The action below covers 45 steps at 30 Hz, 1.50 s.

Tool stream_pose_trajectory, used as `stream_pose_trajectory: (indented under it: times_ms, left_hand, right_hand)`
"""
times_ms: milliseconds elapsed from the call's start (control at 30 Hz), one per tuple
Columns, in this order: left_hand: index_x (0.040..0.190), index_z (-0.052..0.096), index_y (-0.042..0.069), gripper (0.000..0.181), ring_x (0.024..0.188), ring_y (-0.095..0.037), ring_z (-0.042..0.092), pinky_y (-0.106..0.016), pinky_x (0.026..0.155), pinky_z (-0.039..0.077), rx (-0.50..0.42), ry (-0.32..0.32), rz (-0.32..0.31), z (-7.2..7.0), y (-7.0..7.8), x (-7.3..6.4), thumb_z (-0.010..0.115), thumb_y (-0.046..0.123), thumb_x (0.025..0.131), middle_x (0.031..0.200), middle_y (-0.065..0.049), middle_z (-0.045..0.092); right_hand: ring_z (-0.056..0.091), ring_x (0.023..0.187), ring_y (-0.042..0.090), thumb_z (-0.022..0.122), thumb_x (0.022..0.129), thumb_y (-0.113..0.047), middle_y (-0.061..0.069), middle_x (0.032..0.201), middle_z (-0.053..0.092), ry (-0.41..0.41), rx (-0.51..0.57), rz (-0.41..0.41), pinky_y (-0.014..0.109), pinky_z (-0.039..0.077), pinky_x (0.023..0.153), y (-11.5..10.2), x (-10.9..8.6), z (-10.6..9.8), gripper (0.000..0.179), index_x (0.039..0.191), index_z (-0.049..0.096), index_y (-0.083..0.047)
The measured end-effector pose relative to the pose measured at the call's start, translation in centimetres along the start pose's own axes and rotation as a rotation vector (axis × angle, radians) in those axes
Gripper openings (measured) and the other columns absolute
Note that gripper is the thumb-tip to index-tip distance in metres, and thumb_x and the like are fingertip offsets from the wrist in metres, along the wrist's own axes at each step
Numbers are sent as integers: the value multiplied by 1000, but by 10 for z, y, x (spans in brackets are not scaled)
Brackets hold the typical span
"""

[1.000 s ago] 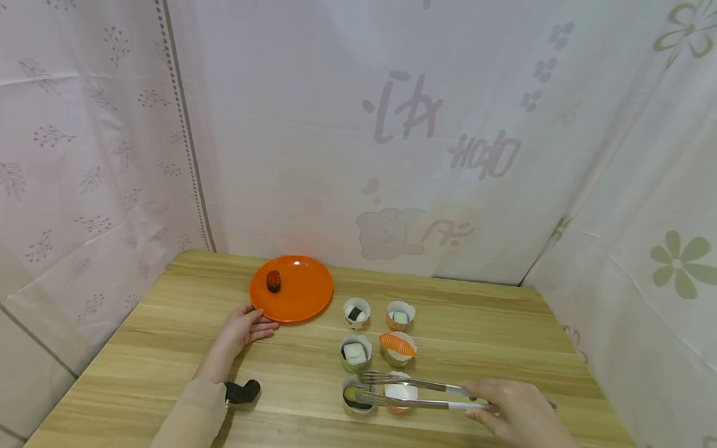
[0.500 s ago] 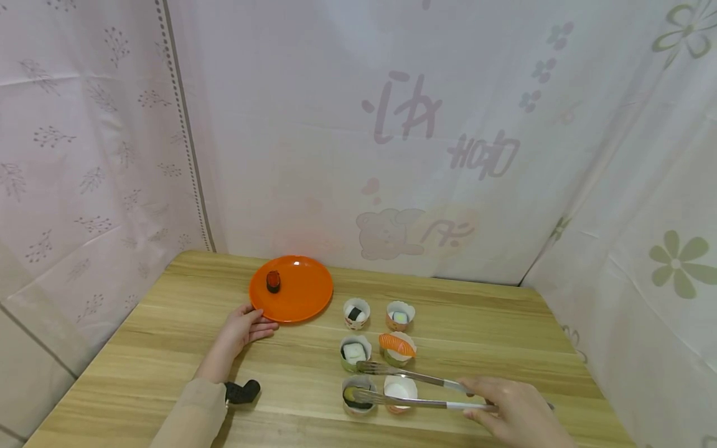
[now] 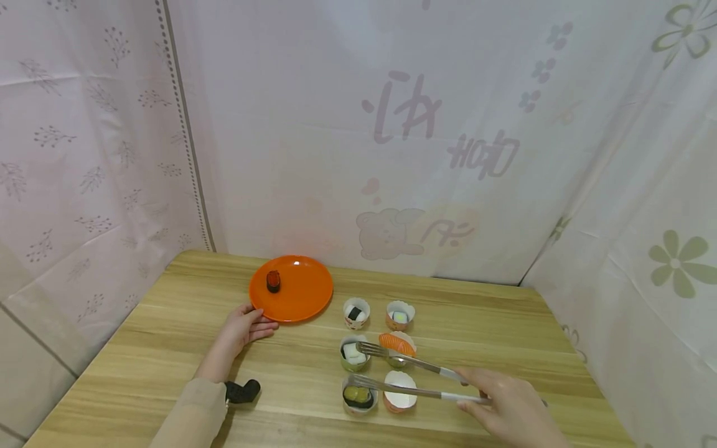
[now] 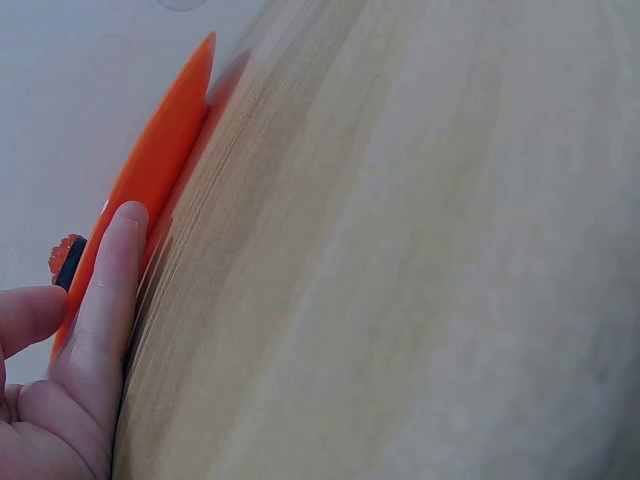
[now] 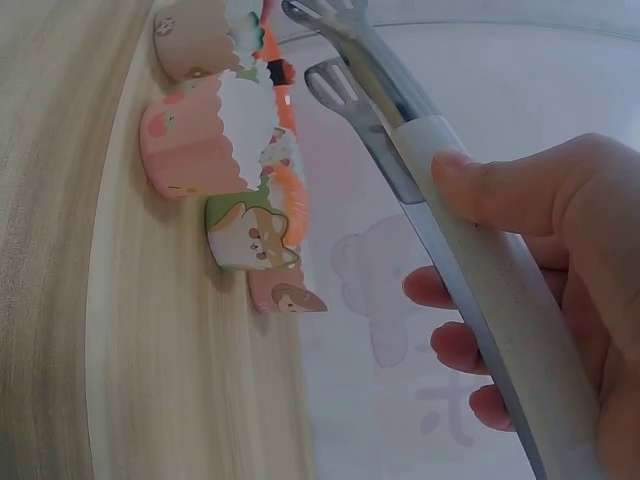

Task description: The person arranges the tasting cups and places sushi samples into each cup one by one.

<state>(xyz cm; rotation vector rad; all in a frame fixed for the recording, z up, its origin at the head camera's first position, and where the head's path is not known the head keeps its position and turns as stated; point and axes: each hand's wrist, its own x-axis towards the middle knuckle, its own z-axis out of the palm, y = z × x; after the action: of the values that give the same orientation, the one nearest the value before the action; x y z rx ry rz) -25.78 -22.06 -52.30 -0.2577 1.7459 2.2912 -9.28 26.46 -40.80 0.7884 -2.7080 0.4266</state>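
Observation:
My left hand holds the near-left edge of an orange plate. In the left wrist view the thumb lies over the rim while straight fingers lie along the outer side. A toy sushi roll with red topping sits on the plate. My right hand grips metal tongs with white handle parts; their two ends are spread apart and hold nothing. One tong end hangs over the cup with a white sushi piece, the other over the cup with a yellow-green-topped nori roll.
Several paper cups stand in two columns. An orange salmon sushi lies on one; a black-banded rice piece and a small roll are in the far two. The near-right cup shows only white inside. Curtains border the wooden table.
The tongs have risen and moved slightly away from me, off the yellow-green-topped roll, which now shows more fully. My left hand and the plate have stayed in place.

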Motion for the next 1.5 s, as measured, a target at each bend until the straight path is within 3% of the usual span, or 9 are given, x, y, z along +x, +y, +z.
stream_pose_trajectory:
  times_ms: [167, 400, 533, 867, 1033, 1300, 1500]
  left_hand:
    - [146, 17, -8, 50, 86, -30, 69, -40, 79, 56, 0, -1, 0, 0, 0, 0, 37, 11, 105, 95, -20, 67]
    - [146, 19, -7, 48, 86, -30, 69, -39, 79, 56, 1, 14, -5, -1, -2, 1, 37, 11, 105, 93, -18, 67]
    - [146, 20, -7, 48, 86, -29, 69, -40, 79, 57, 1, 19, -7, -1, -4, 2, 38, 10, 105, 93, -19, 67]
    - [146, 19, -7, 48, 85, -30, 69, -40, 78, 57, -4, 19, -5, -2, -4, 2, 37, 10, 105, 93, -19, 67]
    - [145, 20, -7, 47, 85, -29, 69, -40, 78, 57, -5, 24, -12, -1, -4, 2, 37, 10, 105, 93, -19, 67]
    - [146, 19, -7, 48, 85, -29, 69, -40, 78, 57, -3, 15, -7, 0, -2, 1, 37, 10, 105, 94, -19, 67]
    - [146, 17, -8, 50, 86, -29, 69, -40, 79, 56, 0, 5, -8, 0, -1, 1, 37, 11, 105, 95, -19, 67]
  right_hand:
    - [38, 59, -7, 85, 71, -25, -13, 87, 64, 20, -13, 24, 15, 34, 45, 0, 2, 1, 50, 116, 68, -14]
    - [35, 57, -7, 87, 67, -23, -23, 75, 50, 87, -36, 40, 15, 32, 43, -3, 8, 3, 52, 114, 69, -14]
    - [35, 57, -7, 87, 67, -23, -20, 79, 57, 99, -48, 64, 15, 32, 43, -5, 14, 3, 52, 115, 69, -15]
    - [35, 53, -4, 86, 69, -26, -14, 78, 59, 103, -54, 165, 17, 30, 39, -11, 29, 2, 51, 116, 70, -16]
    - [32, 48, -2, 85, 71, -27, -17, 68, 53, 95, -58, 203, 19, 29, 37, -15, 37, 1, 50, 117, 69, -18]
    - [35, 48, 3, 80, 77, -32, -14, 67, 51, 38, -35, 296, 21, 30, 37, -20, 54, -1, 48, 122, 67, -20]
    - [38, 50, 6, 78, 80, -35, -10, 68, 55, 40, -15, 300, 22, 31, 38, -21, 66, -3, 47, 122, 67, -18]
